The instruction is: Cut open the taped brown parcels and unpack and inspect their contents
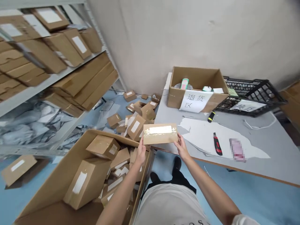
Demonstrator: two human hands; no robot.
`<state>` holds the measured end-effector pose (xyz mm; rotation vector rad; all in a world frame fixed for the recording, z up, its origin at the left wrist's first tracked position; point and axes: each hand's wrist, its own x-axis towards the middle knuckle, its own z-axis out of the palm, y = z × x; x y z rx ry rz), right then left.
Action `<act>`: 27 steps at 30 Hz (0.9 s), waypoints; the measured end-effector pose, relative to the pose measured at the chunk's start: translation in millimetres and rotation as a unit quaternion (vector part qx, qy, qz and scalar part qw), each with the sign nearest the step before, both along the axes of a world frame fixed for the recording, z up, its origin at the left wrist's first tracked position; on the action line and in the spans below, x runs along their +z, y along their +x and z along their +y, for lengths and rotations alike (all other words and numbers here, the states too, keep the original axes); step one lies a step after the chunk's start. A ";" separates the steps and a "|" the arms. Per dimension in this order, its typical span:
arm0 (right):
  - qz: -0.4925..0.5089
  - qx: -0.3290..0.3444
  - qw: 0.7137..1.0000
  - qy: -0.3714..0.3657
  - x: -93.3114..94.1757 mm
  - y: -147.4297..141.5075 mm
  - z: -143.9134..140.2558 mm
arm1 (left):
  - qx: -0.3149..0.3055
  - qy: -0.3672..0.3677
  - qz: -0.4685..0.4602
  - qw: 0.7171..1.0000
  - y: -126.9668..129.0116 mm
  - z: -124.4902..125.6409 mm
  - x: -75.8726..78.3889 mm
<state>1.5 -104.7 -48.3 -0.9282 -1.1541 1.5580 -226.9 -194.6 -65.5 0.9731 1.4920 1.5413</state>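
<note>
Head view: both hands (161,150) clamp a small box (160,133) between a parcel-filled carton (47,190) and the table (269,150).

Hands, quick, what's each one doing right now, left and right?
Left hand: closed on the left end of the small cardboard box, holding it up.
Right hand: closed on the box's right end, sharing the hold.

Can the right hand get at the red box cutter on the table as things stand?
Probably not straight away: the right hand grips the small box together with the left hand. The path to the red box cutter looks clear.
</note>
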 end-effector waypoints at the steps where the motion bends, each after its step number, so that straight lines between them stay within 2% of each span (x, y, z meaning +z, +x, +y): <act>1: -0.001 -0.018 1.000 -0.004 -3.4 17.6 4.7 | -0.022 0.005 -0.008 1.000 13.1 13.9 -1.5; 8: -0.018 -0.101 0.994 -0.027 -32.6 142.5 44.0 | -0.134 -0.024 -0.066 0.988 119.5 94.4 -23.4; 11: -0.021 -0.110 0.993 -0.043 -44.5 187.8 64.2 | -0.158 -0.052 -0.088 0.982 159.8 121.1 -34.6; 14: -0.019 -0.117 0.992 -0.054 -54.7 221.0 82.1 | -0.164 -0.081 -0.093 0.979 189.9 144.9 -41.9; 20: -0.025 -0.119 0.990 -0.076 -69.0 252.2 98.6 | -0.148 -0.128 -0.064 0.979 220.7 176.3 -50.4; 27: -0.042 -0.123 0.986 -0.105 -78.5 250.8 94.7 | -0.153 -0.152 -0.024 0.976 220.4 178.3 -66.2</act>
